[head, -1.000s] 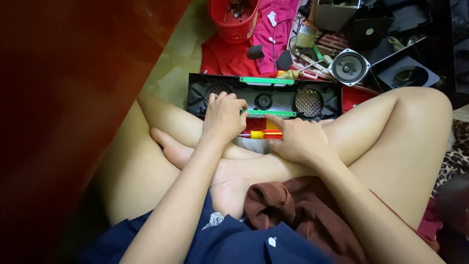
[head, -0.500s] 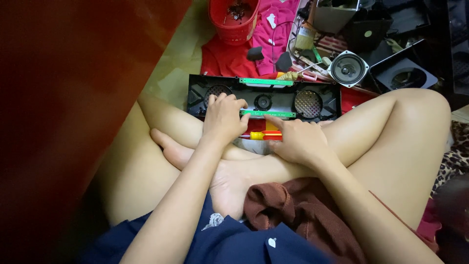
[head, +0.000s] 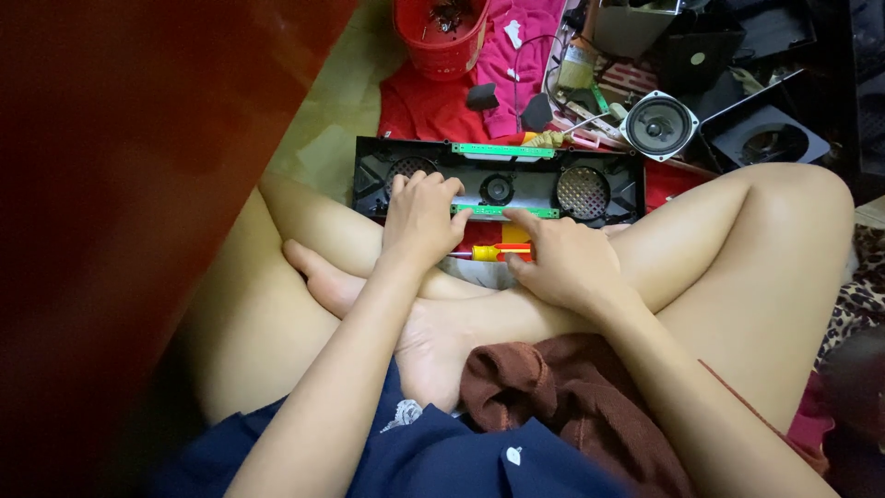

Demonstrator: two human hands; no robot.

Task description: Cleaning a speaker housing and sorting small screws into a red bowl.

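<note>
A small jar (head: 577, 66) with a pale yellow-green label stands in the clutter at the top, beside the pink cloth (head: 525, 46). No other packages, signs or screens can be made out.

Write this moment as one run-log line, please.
left hand: on black speaker panel | right hand: fingers at green circuit strip | yellow-red screwdriver: between hands
</note>
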